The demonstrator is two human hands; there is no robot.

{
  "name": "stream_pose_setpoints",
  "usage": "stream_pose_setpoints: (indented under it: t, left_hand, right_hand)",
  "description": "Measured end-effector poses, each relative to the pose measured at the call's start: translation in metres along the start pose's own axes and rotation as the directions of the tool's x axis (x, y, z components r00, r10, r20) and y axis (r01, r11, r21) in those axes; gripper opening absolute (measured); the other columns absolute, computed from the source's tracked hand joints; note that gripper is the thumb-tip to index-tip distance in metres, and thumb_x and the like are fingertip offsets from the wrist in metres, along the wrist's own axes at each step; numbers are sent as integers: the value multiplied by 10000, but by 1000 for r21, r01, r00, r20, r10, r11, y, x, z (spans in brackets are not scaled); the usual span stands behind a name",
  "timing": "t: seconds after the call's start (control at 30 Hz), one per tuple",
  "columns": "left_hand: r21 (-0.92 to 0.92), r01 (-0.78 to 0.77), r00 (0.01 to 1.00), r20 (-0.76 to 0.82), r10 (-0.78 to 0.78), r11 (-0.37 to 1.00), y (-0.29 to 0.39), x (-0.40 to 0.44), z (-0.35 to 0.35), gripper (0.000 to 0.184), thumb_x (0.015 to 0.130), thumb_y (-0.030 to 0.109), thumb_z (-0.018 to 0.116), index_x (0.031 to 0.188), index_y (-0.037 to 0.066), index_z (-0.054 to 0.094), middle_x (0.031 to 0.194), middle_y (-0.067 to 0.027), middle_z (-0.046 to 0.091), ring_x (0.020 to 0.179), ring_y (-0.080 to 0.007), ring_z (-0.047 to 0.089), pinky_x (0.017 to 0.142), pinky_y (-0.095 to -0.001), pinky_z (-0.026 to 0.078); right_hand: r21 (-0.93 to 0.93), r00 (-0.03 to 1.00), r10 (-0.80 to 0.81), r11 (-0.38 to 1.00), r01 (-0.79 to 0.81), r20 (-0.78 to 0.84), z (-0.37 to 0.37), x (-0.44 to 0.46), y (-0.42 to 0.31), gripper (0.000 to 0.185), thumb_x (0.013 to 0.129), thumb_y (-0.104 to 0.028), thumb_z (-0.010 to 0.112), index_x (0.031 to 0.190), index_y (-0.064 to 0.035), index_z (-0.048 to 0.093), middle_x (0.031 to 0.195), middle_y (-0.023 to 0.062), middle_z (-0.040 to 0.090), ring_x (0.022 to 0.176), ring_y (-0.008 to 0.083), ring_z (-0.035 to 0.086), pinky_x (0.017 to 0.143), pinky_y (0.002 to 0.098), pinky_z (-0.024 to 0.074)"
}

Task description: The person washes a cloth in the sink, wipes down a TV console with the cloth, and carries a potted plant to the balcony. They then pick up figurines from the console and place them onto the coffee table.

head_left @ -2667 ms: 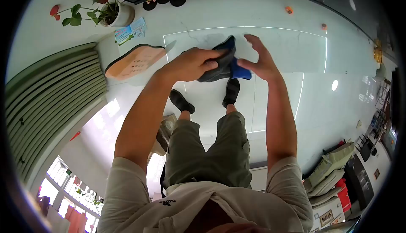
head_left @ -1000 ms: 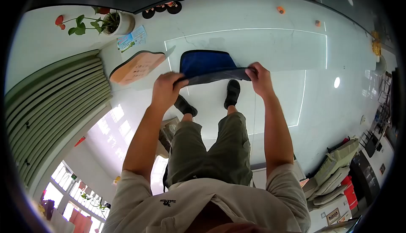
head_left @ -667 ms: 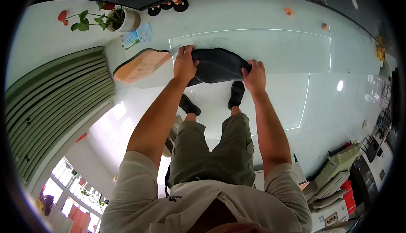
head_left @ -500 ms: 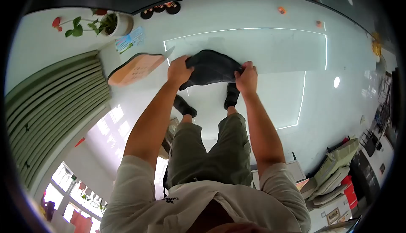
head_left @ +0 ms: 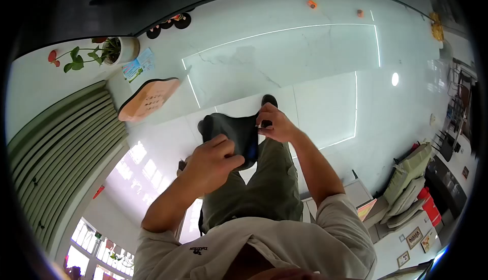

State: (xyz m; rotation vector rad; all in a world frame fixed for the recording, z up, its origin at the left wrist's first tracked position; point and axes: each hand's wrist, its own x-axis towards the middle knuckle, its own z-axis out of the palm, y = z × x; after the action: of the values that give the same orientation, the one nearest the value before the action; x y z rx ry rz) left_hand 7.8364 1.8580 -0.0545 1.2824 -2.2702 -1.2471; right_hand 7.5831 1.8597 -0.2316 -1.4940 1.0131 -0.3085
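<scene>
A black cloth [head_left: 231,125] hangs in front of my legs, gathered and partly folded. My left hand [head_left: 211,162] is closed on its near left part, fingers curled with the knuckles up. My right hand [head_left: 273,122] pinches the cloth's right edge between thumb and fingers. A small blue patch shows on the cloth near its lower right side. Behind my right hand a dark shoe [head_left: 269,98] peeks out; the other foot is hidden by the cloth.
Ahead lies a pale glossy marbled surface [head_left: 284,51] reflecting light strips. At left are a peach board with writing [head_left: 150,98], a blue leaflet [head_left: 138,65], a potted plant [head_left: 122,51] and a green ribbed curtain [head_left: 66,163]. A cushioned seat [head_left: 406,188] stands right.
The cloth has come down and nearer my body, from spread between both hands to bunched. My left hand has moved down and turned knuckles up; my right hand has moved lower and inward.
</scene>
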Motion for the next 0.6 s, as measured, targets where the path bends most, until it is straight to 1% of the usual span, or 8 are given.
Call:
stream_pose_setpoints:
  t: [0.07, 0.1, 0.17, 0.2, 0.3, 0.4, 0.53, 0.6]
  left_hand:
    - [60, 2, 998, -61, 2, 998, 8, -4, -5, 248, 572, -51, 594, 759, 108, 633, 725, -47, 440, 718, -231, 502, 530, -335, 440]
    - [54, 24, 997, -74, -20, 998, 12, -5, -10, 255, 561, -51, 599, 760, 105, 631, 724, -49, 439, 713, -234, 504, 531, -338, 441]
    - [43, 65, 994, -96, -60, 997, 18, -7, -20, 269, 539, -50, 608, 762, 100, 627, 721, -54, 437, 705, -240, 506, 533, -343, 444]
    - [28, 63, 993, -101, -60, 998, 19, -10, -22, 298, 512, -49, 622, 773, 94, 625, 723, -58, 440, 706, -246, 518, 535, -354, 446]
    - [16, 65, 994, -89, -63, 998, 33, -12, -27, 302, 511, -48, 625, 778, 94, 628, 715, -57, 443, 695, -257, 529, 538, -363, 450]
    - [-7, 63, 996, -55, -63, 998, 45, -10, -33, 305, 532, -36, 635, 813, 81, 641, 695, -71, 457, 644, -271, 534, 537, -381, 452]
    - [-50, 91, 968, -231, -100, 995, 49, -5, -36, 273, 554, -35, 653, 817, 37, 636, 687, -102, 517, 584, -293, 536, 513, -382, 426]
    - [-54, 115, 942, -310, -126, 992, 45, -2, -34, 248, 576, -38, 648, 818, 15, 631, 661, -120, 524, 582, -310, 536, 511, -371, 422]
  right_hand:
    - [37, 986, -54, 997, 61, -161, 7, -11, -10, 165, 757, -80, 780, 735, -57, 618, 1197, 122, 521, 1139, 308, 522, 913, 413, 478]
    - [-68, 977, -158, 986, 150, -142, 5, -14, -11, 190, 735, -91, 788, 823, -67, 622, 1309, 145, 480, 1185, 331, 497, 953, 422, 464]
    - [40, 992, -82, 995, 86, -98, 8, -22, -24, 437, 682, -96, 824, 1052, -75, 591, 1377, 153, 444, 1193, 333, 489, 897, 417, 462]
    - [75, 999, 37, 997, -35, -17, 13, -24, -28, 756, 639, -151, 846, 1297, -86, 479, 1463, 152, 372, 1286, 352, 431, 984, 424, 428]
    - [74, 999, -13, 997, 15, -36, 36, -20, -52, 1008, 600, -235, 873, 1457, -104, 359, 1551, 138, 237, 1399, 356, 321, 1100, 446, 367]
    - [17, 970, -137, 990, 143, -200, 47, -5, -57, 866, 660, -84, 802, 1423, -132, 395, 1553, 167, 199, 1365, 393, 365, 1048, 416, 445]
    - [59, 977, -97, 992, 111, -192, 42, 2, -41, 485, 692, 59, 697, 1147, -63, 582, 1355, 137, 496, 1150, 364, 559, 912, 407, 505]
    - [11, 976, -101, 994, 105, -191, 29, -7, -31, 423, 698, 61, 698, 1094, -51, 598, 1264, 128, 557, 1105, 348, 584, 900, 400, 508]
